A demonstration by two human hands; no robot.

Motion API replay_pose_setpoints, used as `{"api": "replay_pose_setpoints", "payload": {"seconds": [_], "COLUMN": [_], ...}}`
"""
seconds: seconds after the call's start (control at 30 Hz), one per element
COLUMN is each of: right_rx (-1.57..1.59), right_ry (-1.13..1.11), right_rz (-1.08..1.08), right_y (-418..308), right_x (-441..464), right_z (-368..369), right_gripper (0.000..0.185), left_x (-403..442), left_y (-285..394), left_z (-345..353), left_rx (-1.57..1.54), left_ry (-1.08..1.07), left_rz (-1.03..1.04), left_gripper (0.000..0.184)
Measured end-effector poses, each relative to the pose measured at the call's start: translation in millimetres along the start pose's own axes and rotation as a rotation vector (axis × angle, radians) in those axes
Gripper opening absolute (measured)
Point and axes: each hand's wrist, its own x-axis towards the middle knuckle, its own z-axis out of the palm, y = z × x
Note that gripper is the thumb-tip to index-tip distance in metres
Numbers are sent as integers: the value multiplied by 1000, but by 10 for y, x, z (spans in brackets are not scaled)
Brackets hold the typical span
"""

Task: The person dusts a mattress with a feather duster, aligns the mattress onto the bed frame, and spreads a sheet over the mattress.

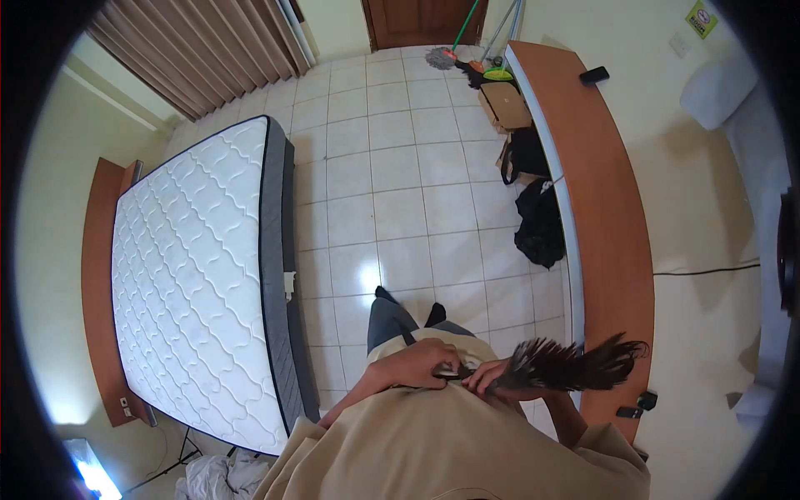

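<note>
Close to my body, a dark feather duster [575, 365] lies crosswise, its bushy feathers pointing right, over the edge of the long counter. My right hand [493, 379] is closed round its handle near the base of the feathers. Just left of that, my left hand [427, 363] has its fingers curled at the handle's other end, in front of my beige shirt [433, 433]. Most of the handle is hidden by my fingers.
A bare white mattress [192, 275] on a grey base stands at left. Along the right wall runs a brown counter [596, 183] with a black object [594, 77] on it. Black bags [540, 225], a cardboard box [505, 106] and a mop [440, 58] line its floor side.
</note>
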Motion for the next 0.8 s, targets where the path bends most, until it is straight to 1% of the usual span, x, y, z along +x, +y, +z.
{"api": "replay_pose_setpoints", "payload": {"seconds": [0.07,0.1,0.17,0.2,0.23,0.3,0.33,0.4,0.43,0.47,0.5,0.53,0.6,0.67,0.7,0.73,0.8], "right_rx": [-40,-53,-302,-312,-304,-287,-310,-280,-250,-273,-36,203,116,-38,-208,-202,-365], "right_ry": [54,76,250,261,274,320,330,488,514,519,529,524,506,440,360,323,128], "right_rz": [17,20,44,43,37,34,36,-73,-115,-119,-200,-279,-249,-202,-174,-185,-137], "right_y": [-58,-76,-114,-196,-310,-427,-433,-440,-513,-508,-470,-426,-387,-391,-527,-553,-534], "right_x": [-18,-25,-56,-56,-49,-72,-103,-195,-227,-244,-248,-276,-371,-384,-367,-333,-325], "right_z": [-140,-202,-302,-375,-451,-607,-653,-716,-743,-778,-814,-866,-1065,-1318,-1471,-1606,-1814], "right_gripper": [16,17,20,20,21,22,22,25,26,26,23,24,27,30,23,23,24], "left_x": [247,355,618,760,903,1182,1322,1588,1680,1784,1882,1957,2068,2158,2170,2188,2196], "left_y": [69,37,17,19,34,105,100,74,90,71,25,-1,13,85,98,124,195], "left_z": [-231,-280,-377,-450,-544,-745,-826,-913,-997,-1054,-1099,-1123,-1094,-1084,-1044,-1011,-872], "left_rx": [107,105,141,175,184,160,171,226,237,252,229,209,282,313,234,242,298], "left_ry": [-119,-51,-106,-153,-157,-298,-295,-438,-402,-396,-422,-443,-376,-310,-211,-184,-76], "left_rz": [-42,26,26,24,39,32,55,85,168,187,197,203,215,140,168,141,25], "left_gripper": [40,37,36,36,36,35,35,31,27,27,25,24,22,22,19,19,16]}}
